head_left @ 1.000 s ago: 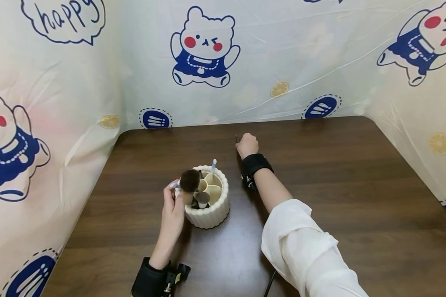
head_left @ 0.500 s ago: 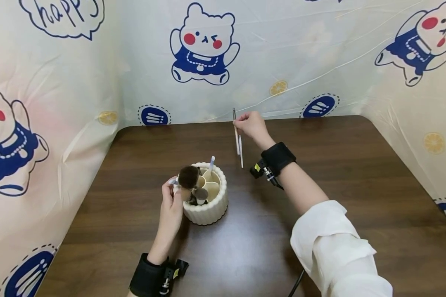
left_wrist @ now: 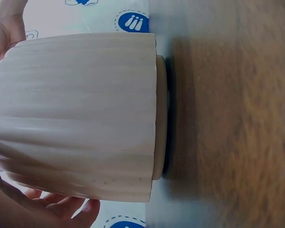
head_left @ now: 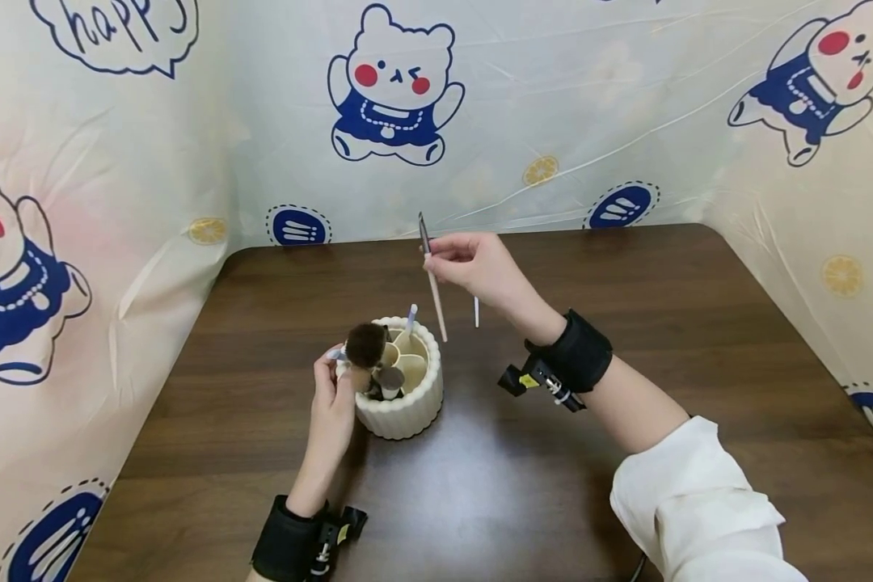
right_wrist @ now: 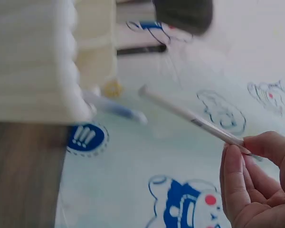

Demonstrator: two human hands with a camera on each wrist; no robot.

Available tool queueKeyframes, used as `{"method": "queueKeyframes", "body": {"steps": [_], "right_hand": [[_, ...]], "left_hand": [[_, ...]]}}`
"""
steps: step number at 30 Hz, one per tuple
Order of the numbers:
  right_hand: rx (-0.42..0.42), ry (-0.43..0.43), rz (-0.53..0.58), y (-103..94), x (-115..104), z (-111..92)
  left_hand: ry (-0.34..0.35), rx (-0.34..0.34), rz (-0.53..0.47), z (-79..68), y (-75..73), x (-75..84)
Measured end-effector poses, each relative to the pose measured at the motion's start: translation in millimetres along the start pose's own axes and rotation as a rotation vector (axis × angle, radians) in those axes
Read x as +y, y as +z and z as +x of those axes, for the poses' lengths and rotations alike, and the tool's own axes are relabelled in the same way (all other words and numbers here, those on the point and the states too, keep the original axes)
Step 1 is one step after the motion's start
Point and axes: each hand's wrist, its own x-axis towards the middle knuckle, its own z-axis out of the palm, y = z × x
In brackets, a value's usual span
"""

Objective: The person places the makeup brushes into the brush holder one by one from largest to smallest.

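My left hand [head_left: 332, 414] grips the left side of a cream fluted makeup brush holder [head_left: 402, 422], which stands on the table. In the left wrist view, fingertips lie along the wall of the holder [left_wrist: 85, 104]. A large fluffy brown makeup brush [head_left: 366, 345] and a smaller greyish brush [head_left: 389, 380] stand in it, plus a pale blue-ended stick [head_left: 411, 315]. Up and to the right of the holder, my right hand [head_left: 483, 271] pinches a slim makeup brush [head_left: 436, 301] near its dark upper end. Its pale handle points down toward the rim.
A thin white stick [head_left: 476, 312] lies on the brown wooden table [head_left: 662, 347], partly hidden behind my right hand. Patterned cloth [head_left: 553, 97] hangs along the table's back and side edges. Black straps with small cameras [head_left: 553, 380] sit on both wrists.
My right hand has lifted the slim makeup brush off the table's far part and brought it left and nearer the holder. The left hand keeps its grip.
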Motion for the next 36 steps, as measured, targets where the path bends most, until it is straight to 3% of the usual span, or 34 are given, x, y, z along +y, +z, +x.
{"method": "queueKeyframes", "body": {"steps": [6, 15, 28, 36], "right_hand": [[-0.034, -0.074, -0.072, 21.2, 11, -9], [-0.143, -0.069, -0.170, 40.8, 30, -17], [-0.190, -0.083, -0.404, 51.7, 44, -24], [-0.206, -0.070, -0.474, 51.1, 40, -23]], "left_hand": [[0.000, 0.005, 0.011, 0.2, -1.0, -0.4], [0.000, 0.015, 0.024, 1.0, -0.7, -0.7], [-0.008, 0.003, 0.018, 1.3, -0.6, -1.1], [0.001, 0.012, 0.017, 0.8, 0.6, 0.3]]}}
